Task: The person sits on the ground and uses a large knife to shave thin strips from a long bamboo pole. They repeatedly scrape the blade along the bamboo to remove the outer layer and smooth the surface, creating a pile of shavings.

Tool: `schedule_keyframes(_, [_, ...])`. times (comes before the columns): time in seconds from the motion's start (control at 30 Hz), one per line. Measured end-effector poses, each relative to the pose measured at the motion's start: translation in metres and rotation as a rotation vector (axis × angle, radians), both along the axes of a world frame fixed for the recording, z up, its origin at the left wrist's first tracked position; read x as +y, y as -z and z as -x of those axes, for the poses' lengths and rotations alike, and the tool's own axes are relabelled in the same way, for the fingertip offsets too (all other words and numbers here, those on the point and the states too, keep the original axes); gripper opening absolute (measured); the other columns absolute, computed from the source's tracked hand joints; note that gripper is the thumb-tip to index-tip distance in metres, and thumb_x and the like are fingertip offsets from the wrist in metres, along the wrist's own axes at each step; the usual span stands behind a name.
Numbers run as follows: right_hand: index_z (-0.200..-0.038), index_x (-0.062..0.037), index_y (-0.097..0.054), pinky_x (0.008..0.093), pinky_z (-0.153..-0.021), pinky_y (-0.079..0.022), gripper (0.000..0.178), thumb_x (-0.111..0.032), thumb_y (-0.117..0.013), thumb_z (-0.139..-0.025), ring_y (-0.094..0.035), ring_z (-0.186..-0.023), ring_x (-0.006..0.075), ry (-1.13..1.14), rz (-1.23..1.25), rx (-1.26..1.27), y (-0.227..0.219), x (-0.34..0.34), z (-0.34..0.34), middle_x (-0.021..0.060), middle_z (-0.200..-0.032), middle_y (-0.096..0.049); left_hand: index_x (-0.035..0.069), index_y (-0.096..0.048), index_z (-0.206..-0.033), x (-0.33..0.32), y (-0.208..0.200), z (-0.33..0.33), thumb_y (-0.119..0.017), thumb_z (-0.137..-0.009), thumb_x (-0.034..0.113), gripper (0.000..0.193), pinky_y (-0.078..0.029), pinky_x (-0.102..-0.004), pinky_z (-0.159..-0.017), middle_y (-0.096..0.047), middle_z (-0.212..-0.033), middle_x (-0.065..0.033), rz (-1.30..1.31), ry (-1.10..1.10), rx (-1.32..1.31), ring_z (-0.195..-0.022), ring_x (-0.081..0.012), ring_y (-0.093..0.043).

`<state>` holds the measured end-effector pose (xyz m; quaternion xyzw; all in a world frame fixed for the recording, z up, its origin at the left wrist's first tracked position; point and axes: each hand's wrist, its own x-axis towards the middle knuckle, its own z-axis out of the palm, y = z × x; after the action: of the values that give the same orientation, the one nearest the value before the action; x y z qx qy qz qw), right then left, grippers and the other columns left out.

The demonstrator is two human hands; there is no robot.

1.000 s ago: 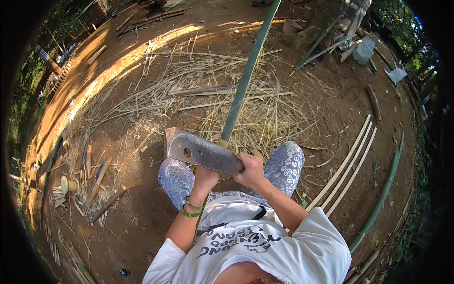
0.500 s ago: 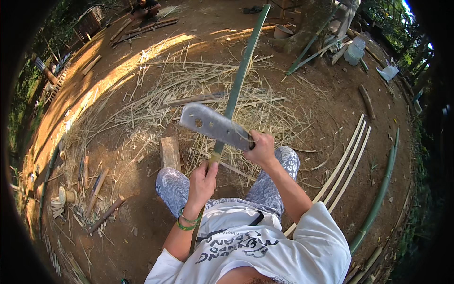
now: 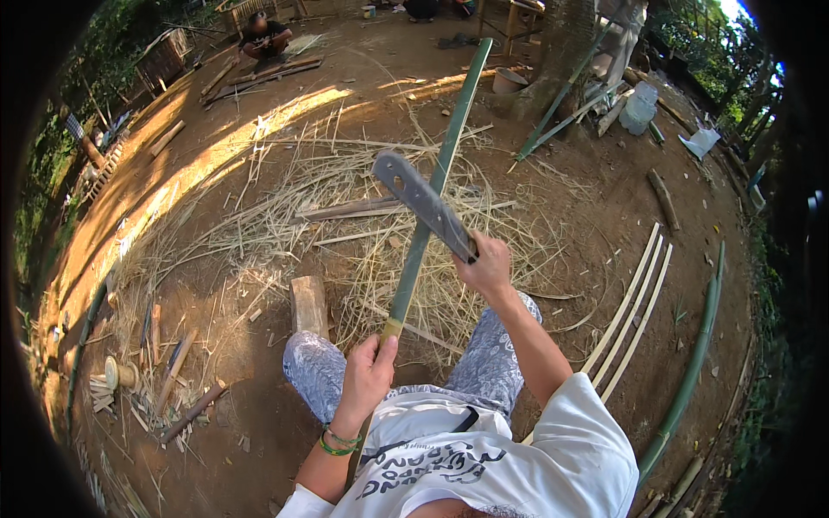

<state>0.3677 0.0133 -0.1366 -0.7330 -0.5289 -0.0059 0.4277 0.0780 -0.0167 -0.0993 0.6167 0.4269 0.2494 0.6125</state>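
Note:
My left hand (image 3: pixel 370 373) is wrapped round the near end of a long green bamboo strip (image 3: pixel 404 285), just below a yellowish node. The strip slants up and away from me, its far end past the shavings. In my right hand (image 3: pixel 485 266) is the handle of a broad grey cleaver-like knife (image 3: pixel 421 200) with holes near its tip. Its blade lies across the strip around mid-length; whether it touches is hard to tell. Beneath them spreads a heap of pale bamboo shavings (image 3: pixel 380 285).
A wooden block (image 3: pixel 308 306) stands by my left knee. Three pale split strips (image 3: pixel 635 302) and a green bamboo pole (image 3: pixel 695 363) lie to the right. Offcuts and a dark stick (image 3: pixel 194 413) lie at left. A person (image 3: pixel 263 39) crouches far off at the upper left.
The knife has moved away from me along the strip, its blade turned to a steeper angle. My left hand has shifted slightly nearer to me, still gripping the strip.

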Motion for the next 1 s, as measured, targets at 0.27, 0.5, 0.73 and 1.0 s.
schedule_keyframes(0.27, [-0.068, -0.0093, -0.054, 0.0393, -0.053, -0.043, 0.018, -0.014, -0.071, -0.065, -0.061, -0.051, 0.0261, -0.178, -0.067, -0.272, -0.017, -0.008, -0.014, 0.0069, -0.059, -0.061, 0.001, -0.054, -0.078, 0.000, -0.004, 0.014, -0.057, -0.103, 0.028, 0.037, -0.037, -0.0314, -0.047, -0.047, -0.053, -0.0010, -0.126, -0.014, 0.104, -0.048, -0.0108, -0.046])
schedule_keyframes(0.5, [-0.069, -0.0121, -0.058, 0.0387, -0.052, -0.044, 0.017, -0.017, -0.074, -0.066, -0.063, -0.051, 0.0212, -0.194, 0.087, -0.357, 0.009, -0.009, 0.000, 0.0035, -0.059, -0.062, 0.003, -0.054, -0.076, -0.012, -0.002, 0.025, -0.057, -0.104, 0.029, 0.038, -0.034, -0.0289, -0.045, -0.049, -0.054, 0.0014, 0.052, -0.034, 0.087, -0.049, -0.0063, -0.043])
schedule_keyframes(0.73, [-0.071, -0.0104, -0.060, 0.0433, -0.052, -0.047, 0.017, -0.018, -0.072, -0.062, -0.064, -0.053, 0.0257, -0.036, -0.037, -0.330, -0.013, 0.018, -0.070, 0.0071, -0.062, -0.064, 0.003, -0.054, -0.075, -0.033, 0.007, 0.060, -0.059, -0.102, 0.027, 0.036, -0.034, -0.0285, -0.044, -0.050, -0.054, 0.0013, -0.016, -0.020, 0.143, -0.048, -0.0053, -0.044])
schedule_keyframes(1.0, [-0.072, -0.0108, -0.060, 0.0392, -0.060, -0.049, 0.015, -0.014, -0.070, -0.061, -0.065, -0.057, 0.0234, -0.234, -0.134, -0.493, -0.020, 0.021, -0.054, 0.0044, -0.065, -0.066, 0.003, -0.053, -0.071, -0.050, 0.006, 0.092, -0.061, -0.100, 0.027, 0.038, -0.035, -0.0285, -0.044, -0.052, -0.052, 0.0004, 0.027, -0.068, 0.176, -0.048, -0.0060, -0.047])
